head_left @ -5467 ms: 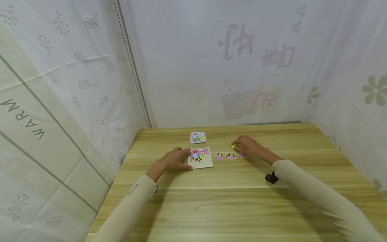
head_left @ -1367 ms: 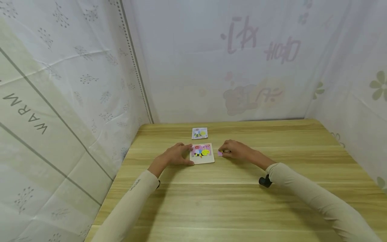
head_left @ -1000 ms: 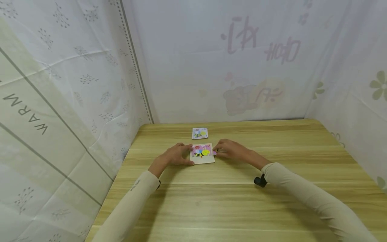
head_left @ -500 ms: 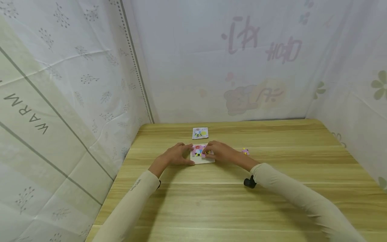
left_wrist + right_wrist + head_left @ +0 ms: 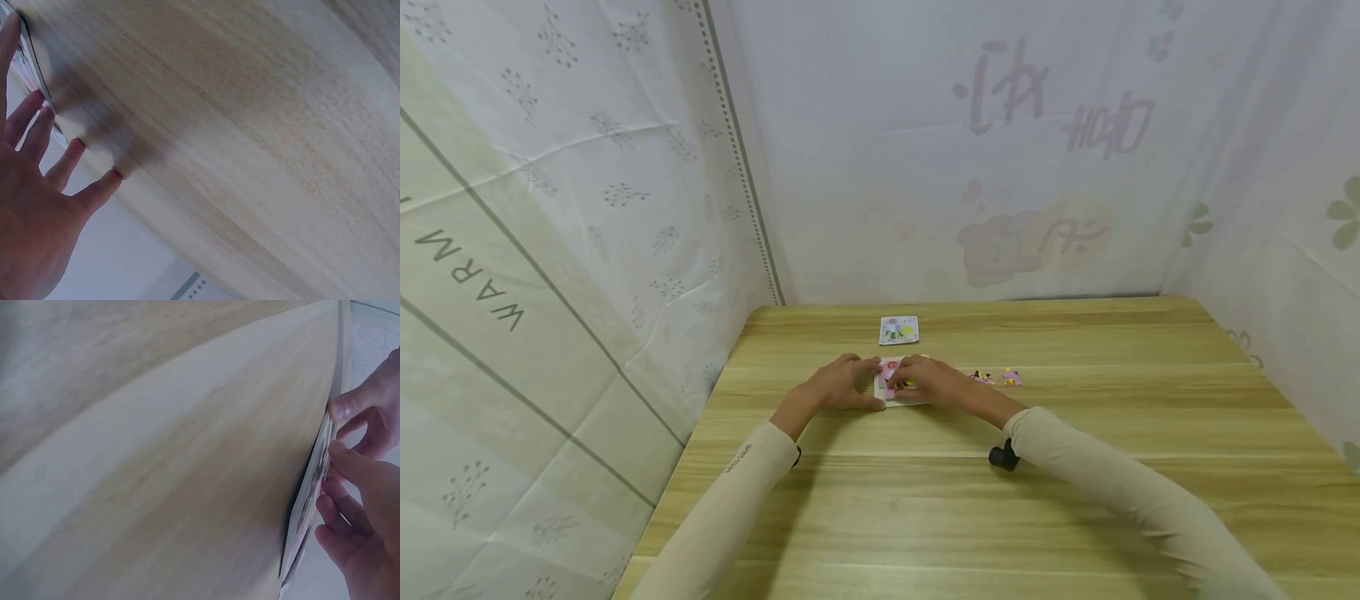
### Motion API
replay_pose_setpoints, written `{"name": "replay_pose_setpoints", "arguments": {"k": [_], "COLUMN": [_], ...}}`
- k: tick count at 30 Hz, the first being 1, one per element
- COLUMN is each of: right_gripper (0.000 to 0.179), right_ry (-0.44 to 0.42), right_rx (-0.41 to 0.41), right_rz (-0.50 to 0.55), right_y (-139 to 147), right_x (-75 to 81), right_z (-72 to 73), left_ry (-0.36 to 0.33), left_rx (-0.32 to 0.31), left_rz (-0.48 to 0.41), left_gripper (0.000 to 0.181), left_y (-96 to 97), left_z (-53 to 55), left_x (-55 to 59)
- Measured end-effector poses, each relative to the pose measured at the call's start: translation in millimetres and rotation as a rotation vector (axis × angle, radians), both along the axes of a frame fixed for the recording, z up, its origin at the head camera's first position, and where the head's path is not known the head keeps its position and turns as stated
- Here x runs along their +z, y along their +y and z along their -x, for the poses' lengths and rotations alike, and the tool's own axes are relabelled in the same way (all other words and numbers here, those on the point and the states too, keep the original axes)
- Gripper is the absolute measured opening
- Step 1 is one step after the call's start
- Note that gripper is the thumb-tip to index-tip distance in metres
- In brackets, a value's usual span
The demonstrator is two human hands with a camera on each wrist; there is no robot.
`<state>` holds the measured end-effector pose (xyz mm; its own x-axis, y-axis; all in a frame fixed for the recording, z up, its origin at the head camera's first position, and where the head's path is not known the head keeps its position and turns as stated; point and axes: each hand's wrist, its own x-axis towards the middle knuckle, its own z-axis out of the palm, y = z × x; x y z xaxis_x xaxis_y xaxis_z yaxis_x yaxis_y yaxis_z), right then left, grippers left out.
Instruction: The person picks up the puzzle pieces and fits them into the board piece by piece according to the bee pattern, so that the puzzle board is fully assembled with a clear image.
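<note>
A square puzzle board [image 5: 881,395], partly filled with a pink and yellow bee picture, lies on the table. My left hand [image 5: 841,385] steadies its left side, with the thumb at the near corner and the index finger at the far one. The fingers of my left hand [image 5: 44,212] are spread and nearly straight in the left wrist view. Over the board, my right hand [image 5: 938,385] pinches a pink puzzle piece [image 5: 890,393], pressing it low toward the left part. My right hand [image 5: 369,500] hides much of the picture.
Two loose puzzle pieces [image 5: 982,377] show to the right of the board, partly behind my right forearm. Behind the board lies a card [image 5: 898,330] with a bee picture. Patterned curtains [image 5: 880,167] stand along the table's back and sides.
The yellow piece that my right hand held is on the board as the bee's head. My right hand then took the pink piece beside the board and carried it left over it.
</note>
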<state>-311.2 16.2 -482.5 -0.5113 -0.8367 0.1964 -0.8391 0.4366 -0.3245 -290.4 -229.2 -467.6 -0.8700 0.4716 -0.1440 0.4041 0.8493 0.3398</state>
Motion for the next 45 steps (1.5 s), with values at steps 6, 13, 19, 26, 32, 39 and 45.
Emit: {"name": "replay_pose_setpoints", "arguments": {"k": [6, 13, 19, 26, 32, 39, 45], "right_gripper": [0.021, 0.021, 0.02, 0.021, 0.024, 0.025, 0.031], "right_ry": [-0.012, -0.008, -0.011, 0.025, 0.057, 0.002, -0.021], "right_rx": [0.01, 0.004, -0.001, 0.007, 0.022, -0.038, -0.091], "right_rz": [-0.032, -0.062, -0.06, -0.077, -0.091, -0.065, -0.102], "right_y": [-5, -8, -10, -10, -7, 10, 32], "right_x": [1.4, -2.6, -2.2, -2.4, -0.7, 0.1, 5.9], "right_z": [-0.7, 0.4, -3.7, -8.2, -9.5, -10.7, -8.2], "left_ry": [0.006, 0.001, -0.001, -0.005, -0.005, -0.022, -0.013], "left_rx": [-0.016, -0.017, -0.01, -0.01, -0.009, -0.007, 0.003], "left_rz": [-0.007, -0.014, -0.015, -0.013, -0.015, -0.017, -0.001], "left_gripper": [0.084, 0.086, 0.084, 0.085, 0.085, 0.084, 0.084], "left_y": [2.0, 2.0, 3.4, 2.7, 2.6, 2.3, 1.7], "left_z": [-0.7, 1.0, -1.9, -2.4, -2.5, -2.6, -1.5], "left_x": [2.4, 0.1, 2.5, 2.3, 2.9, 3.1, 1.9]}}
